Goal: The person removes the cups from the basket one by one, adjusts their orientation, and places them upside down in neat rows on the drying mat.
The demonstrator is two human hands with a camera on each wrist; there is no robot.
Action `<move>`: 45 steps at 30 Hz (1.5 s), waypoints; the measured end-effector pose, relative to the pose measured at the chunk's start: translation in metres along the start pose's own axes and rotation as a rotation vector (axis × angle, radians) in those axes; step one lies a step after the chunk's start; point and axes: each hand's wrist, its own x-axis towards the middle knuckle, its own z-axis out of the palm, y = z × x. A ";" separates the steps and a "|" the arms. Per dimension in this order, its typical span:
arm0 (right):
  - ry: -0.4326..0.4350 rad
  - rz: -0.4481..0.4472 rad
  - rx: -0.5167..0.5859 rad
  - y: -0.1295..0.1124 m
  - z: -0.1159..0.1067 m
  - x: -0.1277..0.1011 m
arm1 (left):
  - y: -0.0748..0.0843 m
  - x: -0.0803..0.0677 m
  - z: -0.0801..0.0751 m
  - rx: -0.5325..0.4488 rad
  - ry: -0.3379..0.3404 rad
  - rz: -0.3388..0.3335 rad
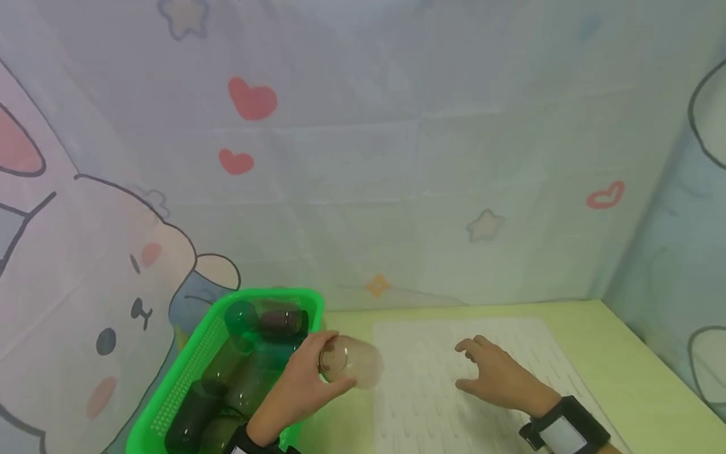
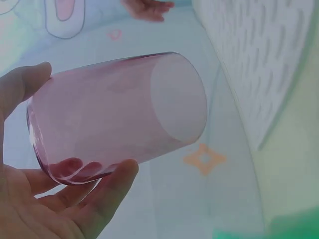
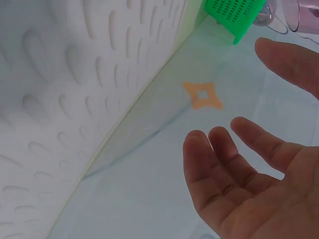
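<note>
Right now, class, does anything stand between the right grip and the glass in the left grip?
Nothing visible does: in the head view, only a gap above the white mat separates the right grip from the glass held in the left grip.

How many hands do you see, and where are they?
2. The left hand holds a see-through pink cylindrical cup near the green plastic basket; the right hand, holding nothing, shows over the white bumpy mat in the head view. Neither is hidden.

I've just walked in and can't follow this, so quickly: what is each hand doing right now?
Left hand: closed around a see-through, pinkish cup.
Right hand: open, holding nothing, over the white textured mat.
</note>
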 end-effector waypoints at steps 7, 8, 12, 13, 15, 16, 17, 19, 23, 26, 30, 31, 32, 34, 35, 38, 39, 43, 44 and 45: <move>-0.029 -0.110 0.051 -0.004 0.006 0.002 | -0.006 0.007 0.031 -0.187 -0.022 -0.050; -0.028 -0.119 0.053 -0.004 0.007 0.002 | -0.007 0.009 0.035 -0.213 -0.028 -0.059; -0.025 -0.129 0.075 -0.010 0.008 0.003 | -0.010 0.016 0.050 -0.266 -0.023 -0.073; -0.023 -0.129 0.085 -0.012 0.009 0.003 | -0.010 0.018 0.053 -0.272 -0.022 -0.075; -0.018 -0.135 0.097 -0.018 0.013 0.004 | -0.011 0.020 0.059 -0.288 -0.018 -0.085; -0.011 -0.139 0.097 -0.021 0.015 0.004 | -0.010 0.021 0.061 -0.300 -0.018 -0.088; -0.002 -0.149 0.092 -0.023 0.018 0.006 | -0.010 0.021 0.063 -0.311 -0.016 -0.093; 0.016 -0.175 0.080 -0.028 0.022 0.008 | -0.008 0.023 0.068 -0.328 -0.013 -0.100; 0.071 -0.248 0.003 -0.034 0.026 0.015 | -0.004 0.027 0.076 -0.354 0.010 -0.081; 0.112 -0.290 -0.082 -0.037 0.025 0.019 | -0.003 0.030 0.081 -0.366 0.020 -0.069; 0.123 -0.312 -0.141 -0.041 0.022 0.023 | -0.002 0.034 0.085 -0.379 0.022 -0.073; 0.118 -0.313 -0.144 -0.042 0.022 0.024 | -0.002 0.035 0.086 -0.379 0.024 -0.074; 0.110 -0.313 -0.141 -0.043 0.021 0.025 | -0.002 0.036 0.087 -0.379 0.026 -0.075; 0.095 -0.309 -0.137 -0.044 0.021 0.027 | -0.002 0.037 0.090 -0.384 0.026 -0.080; 0.085 -0.305 -0.135 -0.044 0.021 0.028 | -0.002 0.038 0.092 -0.384 0.026 -0.083; 0.067 -0.299 -0.134 -0.044 0.023 0.030 | -0.001 0.039 0.097 -0.391 0.015 -0.094; 0.068 -0.301 -0.142 -0.043 0.024 0.030 | -0.001 0.039 0.099 -0.397 0.007 -0.098; 0.103 -0.338 -0.198 -0.041 0.027 0.033 | 0.001 0.042 0.103 -0.416 -0.024 -0.124; 0.118 -0.352 -0.212 -0.040 0.028 0.034 | 0.000 0.042 0.103 -0.419 -0.030 -0.127; 0.131 -0.365 -0.223 -0.041 0.028 0.035 | 0.000 0.043 0.103 -0.421 -0.035 -0.132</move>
